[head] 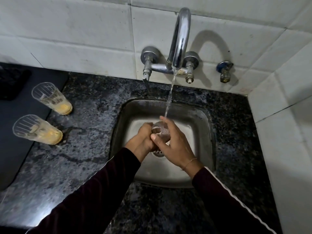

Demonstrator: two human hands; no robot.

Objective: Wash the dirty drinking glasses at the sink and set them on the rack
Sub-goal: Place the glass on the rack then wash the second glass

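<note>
White wall tiles (84, 31) back a dark speckled stone counter (94, 102), and set into it is one steel sink (199, 166). Over that sink you hold one glass (159, 130), tipped so its mouth faces up toward you, right under the stream of water (169, 98) falling from the single curved tap (179, 39). Your right hand (172, 146) wraps the glass from the right side: the thumb lies across its near rim, the fingers curl round the far side, and the top fingertip sits where the water lands. Your left hand (143, 141) presses against the glass from the left, its fingers bunched tight at the rim; whether they reach inside I cannot tell. The glass sits between both palms, above the drain (157, 153), clear of the sink floor.

Count three glasses in all. The two others stand on the counter well to the left of the sink, both upright and both with yellowish residue at the bottom: the far glass (52, 98) and the near glass (37, 130), beside each other at the edge of a dark mat (15, 132). On the wall you have two tap handles flanking the spout and one separate small valve (225, 71) to the right. Both your sleeves are dark; the right one carries a white stripe.
</note>
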